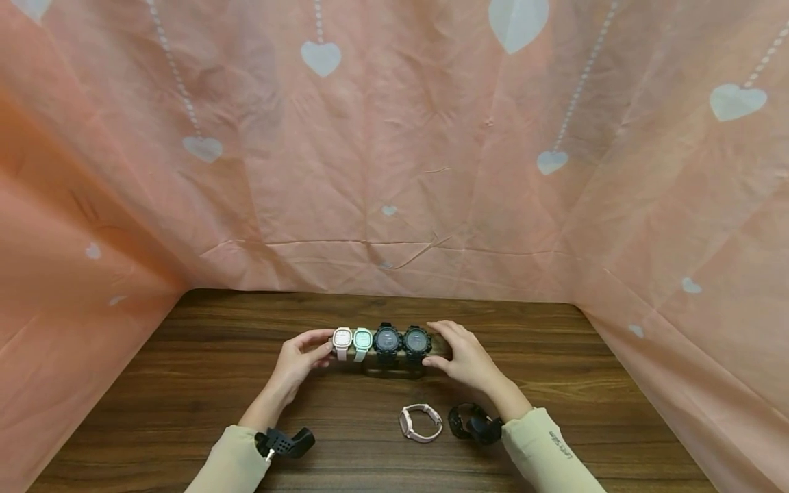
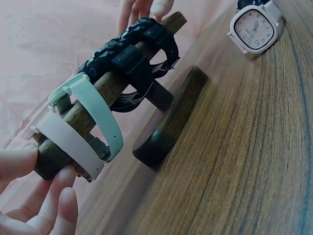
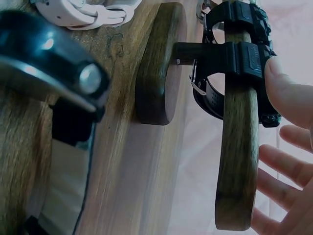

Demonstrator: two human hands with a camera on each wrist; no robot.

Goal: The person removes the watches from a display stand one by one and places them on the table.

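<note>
A dark wooden watch stand (image 2: 171, 117) carries a row of watches on its bar. From left to right in the head view come a pale pink watch (image 1: 342, 340), a mint green watch (image 1: 362, 339), a black watch (image 1: 387, 340) and a second black watch (image 1: 417, 342). My left hand (image 1: 294, 364) pinches the bar's left end between thumb and fingers, beside the pink strap. At the other end, my right hand (image 1: 464, 356) has its thumb against the outer black watch (image 3: 266, 98). The other fingers of that hand are spread beside the bar (image 3: 237, 166).
A pale pink watch (image 1: 421, 423) with a white dial (image 2: 254, 29) lies on the wooden table (image 1: 345, 438), in front of the stand. A black watch (image 1: 459, 419) is right of it, partly behind the right wrist camera (image 1: 485, 429). Peach curtains (image 1: 394, 171) surround the table.
</note>
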